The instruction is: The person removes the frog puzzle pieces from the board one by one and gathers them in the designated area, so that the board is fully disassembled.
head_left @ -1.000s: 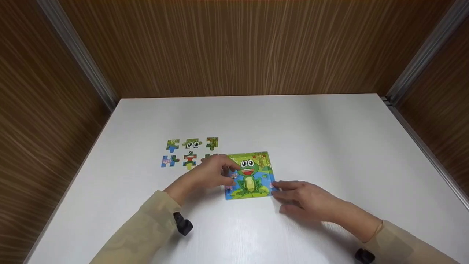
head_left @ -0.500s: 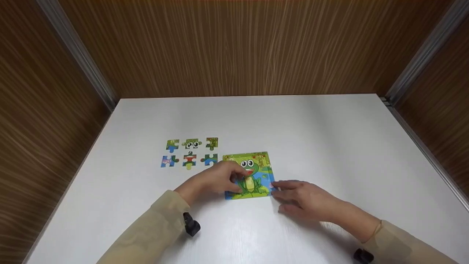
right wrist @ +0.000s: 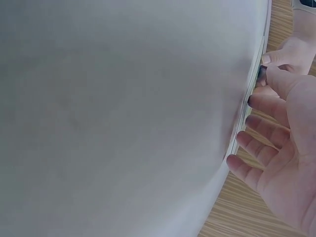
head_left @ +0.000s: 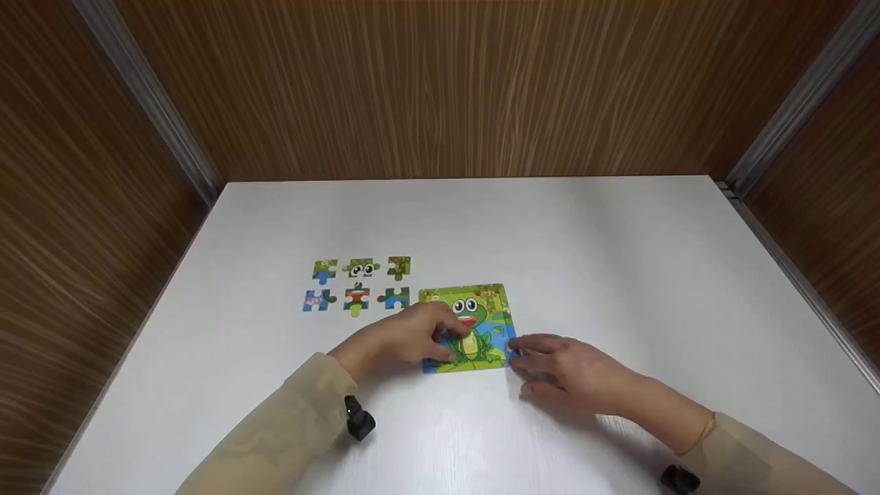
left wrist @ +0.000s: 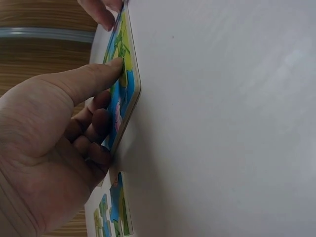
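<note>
A square frog puzzle board [head_left: 491,354] lies on the white table, its picture showing a green frog on a lily pad. My left hand [head_left: 412,333] reaches over the board's left half, thumb and fingertips on the picture. In the left wrist view the thumb [left wrist: 96,79] lies nearly straight on the board's lower part, with the other fingers loosely bent beneath; no loose piece shows between them. My right hand [head_left: 574,371] has its fingertips at the board's right edge, fingers loosely extended. Several loose puzzle pieces [head_left: 356,299] lie in two rows left of the board.
The white table [head_left: 598,254] is bordered by a wood-grain back panel [head_left: 440,89] and side walls. Nearest to the board is a blue and green loose piece [head_left: 395,298], close off its upper left corner. A dark wrist camera [head_left: 359,418] sits on the left sleeve.
My left hand has slid right and slightly down over the board, uncovering the loose piece beside its upper left. My right hand has stayed at the right edge.
</note>
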Action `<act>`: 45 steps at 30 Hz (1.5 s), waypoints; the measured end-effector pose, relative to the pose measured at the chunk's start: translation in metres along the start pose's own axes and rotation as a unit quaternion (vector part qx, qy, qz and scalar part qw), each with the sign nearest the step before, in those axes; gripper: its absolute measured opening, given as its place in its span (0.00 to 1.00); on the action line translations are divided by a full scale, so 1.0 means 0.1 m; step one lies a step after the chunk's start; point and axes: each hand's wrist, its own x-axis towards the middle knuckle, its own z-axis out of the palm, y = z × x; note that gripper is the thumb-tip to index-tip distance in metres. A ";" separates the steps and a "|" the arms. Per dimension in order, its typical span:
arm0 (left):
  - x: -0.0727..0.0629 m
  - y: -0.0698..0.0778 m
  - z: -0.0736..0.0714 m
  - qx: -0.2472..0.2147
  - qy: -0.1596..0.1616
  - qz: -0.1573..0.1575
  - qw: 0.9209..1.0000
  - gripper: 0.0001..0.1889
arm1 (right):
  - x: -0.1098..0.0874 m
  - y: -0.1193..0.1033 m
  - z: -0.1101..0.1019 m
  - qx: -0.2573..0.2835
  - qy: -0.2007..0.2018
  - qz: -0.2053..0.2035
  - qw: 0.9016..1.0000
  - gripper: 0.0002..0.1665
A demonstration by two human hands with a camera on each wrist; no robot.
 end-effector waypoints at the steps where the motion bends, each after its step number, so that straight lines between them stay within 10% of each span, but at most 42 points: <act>1: 0.00 0.00 0.00 0.002 0.000 0.000 1.000 0.23 | 0.01 -0.01 0.00 0.001 -0.001 -0.001 1.000 0.26; 45: 0.02 0.06 0.01 0.003 0.003 0.015 1.000 0.16 | 0.09 0.00 0.04 0.017 0.010 -0.020 1.000 0.25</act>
